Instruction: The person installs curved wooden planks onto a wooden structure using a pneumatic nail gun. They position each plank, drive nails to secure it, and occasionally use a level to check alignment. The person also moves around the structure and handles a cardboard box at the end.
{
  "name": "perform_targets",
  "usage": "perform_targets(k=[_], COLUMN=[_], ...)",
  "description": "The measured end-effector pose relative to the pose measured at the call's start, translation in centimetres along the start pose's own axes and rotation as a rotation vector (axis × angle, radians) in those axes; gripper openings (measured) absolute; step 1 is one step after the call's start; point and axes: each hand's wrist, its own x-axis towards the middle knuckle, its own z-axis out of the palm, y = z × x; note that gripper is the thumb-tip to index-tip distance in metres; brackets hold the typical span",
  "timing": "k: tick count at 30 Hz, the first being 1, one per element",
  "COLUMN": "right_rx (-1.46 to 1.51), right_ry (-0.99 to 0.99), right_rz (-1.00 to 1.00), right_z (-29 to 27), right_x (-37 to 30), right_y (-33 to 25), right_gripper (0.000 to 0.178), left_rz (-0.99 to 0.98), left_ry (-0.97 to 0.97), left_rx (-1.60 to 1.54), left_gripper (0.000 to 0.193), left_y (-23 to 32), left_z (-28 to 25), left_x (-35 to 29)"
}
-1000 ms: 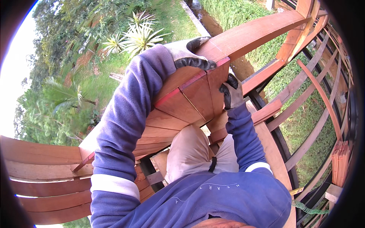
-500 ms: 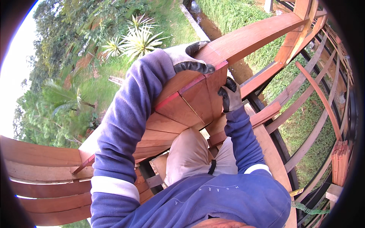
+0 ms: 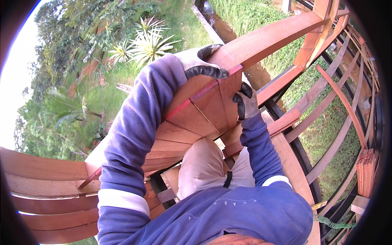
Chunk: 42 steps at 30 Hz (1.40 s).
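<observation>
My left hand (image 3: 200, 63), in a white glove with black-coated fingers, grips the top of a curved wooden rail (image 3: 261, 43). Its fingers and thumb straddle the wood, close to a pink-edged joint. Lower and to the right, my right hand (image 3: 247, 102), gloved alike, is closed around the side edge of a reddish wooden board (image 3: 231, 96). This board stands in a row of upright boards beneath the rail. A narrow light gap shows between it and the neighbouring board (image 3: 196, 118). The fingertips behind the wood are hidden.
Curved planks (image 3: 49, 167) run off at the left. On the right are curved slats (image 3: 339, 90) over dark metal framing, a stack of short wooden pieces (image 3: 365, 171) and a green coiled cord (image 3: 335, 223). Grass, plants and a ditch (image 3: 218, 24) lie beyond the rail.
</observation>
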Motion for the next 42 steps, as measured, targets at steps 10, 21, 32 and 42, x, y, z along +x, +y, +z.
perform_targets(k=[10,21,32,42], right_rx=[0.169,0.186,0.192,0.144], right_ry=[0.035,0.068,0.086,0.095], right_rz=[0.064,0.093,0.081,0.073], right_z=[-0.4,0.2,0.5,0.9], right_x=[0.5,0.5,0.1,0.1], right_y=[1.0,0.5,-0.4,-0.7], right_gripper=[0.034,0.029,0.029,0.026], left_rz=[-0.092,-0.063,-0.099,-0.054], left_ry=[0.008,-0.100,-0.090,-0.079], left_rx=[-0.269,-0.095,-0.145,-0.152], left_gripper=[0.082,0.066,0.070,0.071], left_y=[-1.0,-0.1,0.3,-0.8], left_z=[-0.2,-0.3,-0.3,-0.4], left_x=[0.0,0.0,-0.2,0.2])
